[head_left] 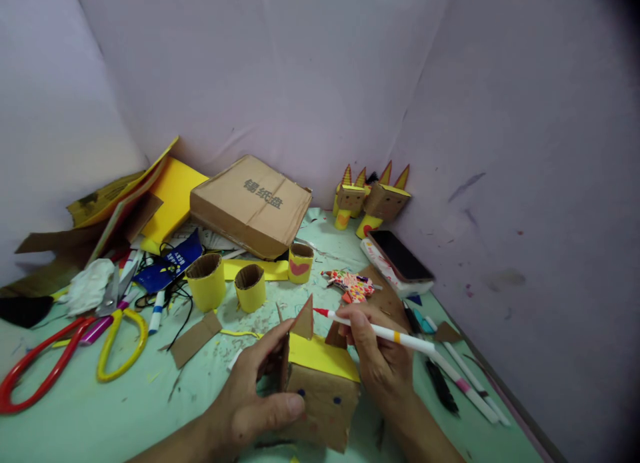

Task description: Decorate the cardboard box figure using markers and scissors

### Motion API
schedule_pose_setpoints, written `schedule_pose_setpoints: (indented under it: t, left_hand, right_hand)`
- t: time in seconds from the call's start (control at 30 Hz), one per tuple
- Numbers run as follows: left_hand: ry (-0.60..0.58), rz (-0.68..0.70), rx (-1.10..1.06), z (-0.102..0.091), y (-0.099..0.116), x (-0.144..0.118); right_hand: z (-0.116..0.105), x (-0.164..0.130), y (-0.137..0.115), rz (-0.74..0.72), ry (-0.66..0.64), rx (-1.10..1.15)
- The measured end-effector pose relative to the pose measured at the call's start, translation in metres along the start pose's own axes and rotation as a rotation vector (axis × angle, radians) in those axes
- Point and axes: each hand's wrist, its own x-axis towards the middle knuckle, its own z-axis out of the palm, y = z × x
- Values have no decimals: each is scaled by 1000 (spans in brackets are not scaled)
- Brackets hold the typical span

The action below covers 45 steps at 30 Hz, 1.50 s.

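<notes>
My left hand [260, 390] grips the left side of a small cardboard box head [325, 403], thumb on its front. The head has a yellow top, two dark blue dot eyes and two pointed cardboard ears; the right ear is partly behind my right hand. Pinched in my right hand [383, 356] is a white felt-tip marker [395, 334] with a red tip. Its tip is at the edge of the left ear [305, 318], which shows a reddish outline. Beyond the head stand yellow-wrapped cardboard tubes [251, 290], one bearing a red heart.
Scissors [123, 346] with red and yellow handles lie at left near a blue packet [173, 262]. A flat cardboard box [250, 206] and yellow sheets [175, 196] are behind. Finished-looking figures [385, 200], a phone [400, 255] and several pens [465, 380] are at right.
</notes>
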Motion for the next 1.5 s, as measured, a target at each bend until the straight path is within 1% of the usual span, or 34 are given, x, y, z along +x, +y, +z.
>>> schedule_pose_setpoints:
  t: [0.07, 0.13, 0.23, 0.33, 0.4, 0.47, 0.57, 0.7, 0.9, 0.97, 1.1, 1.2, 1.33, 1.5]
  left_hand:
    - [5, 1, -11, 0, 0, 0]
    - [10, 3, -31, 1, -1, 0]
    - [5, 25, -79, 0, -3, 0]
    - [6, 18, -107, -1, -5, 1]
    - [15, -2, -100, -2, -7, 1]
    - [37, -16, -89, -2, -7, 1]
    - [83, -36, -81, -1, -8, 0]
    - [123, -40, -77, 1, -8, 0]
    - [165, -46, -108, 3, -8, 0]
    - [175, -58, -110, 3, -7, -1]
    - [194, -22, -64, 5, -3, -1]
    - [196, 11, -30, 5, -2, -1]
    - [208, 7, 25, 6, -3, -2]
    - [207, 12, 27, 6, -2, -4]
  right_hand:
    - [0, 0, -1, 27, -2, -4]
    - [-1, 0, -1, 48, 29, -2]
    - [-5, 5, -2, 58, 192, 8]
    - [-12, 13, -1, 128, 367, 75]
    - [-15, 16, -1, 160, 408, 121]
    - [-17, 15, 1, 148, 390, 84]
    - [-14, 10, 4, 95, 313, -12]
    - [-10, 3, 8, 89, 228, -3]
    - [-10, 4, 12, 67, 253, -6]
    - [-10, 4, 14, 63, 239, 1]
    - [-12, 1, 16, 68, 179, -31]
    - [-12, -1, 17, 55, 185, -46]
    - [-12, 0, 17, 38, 175, -34]
    - [-11, 2, 15, 43, 166, -16]
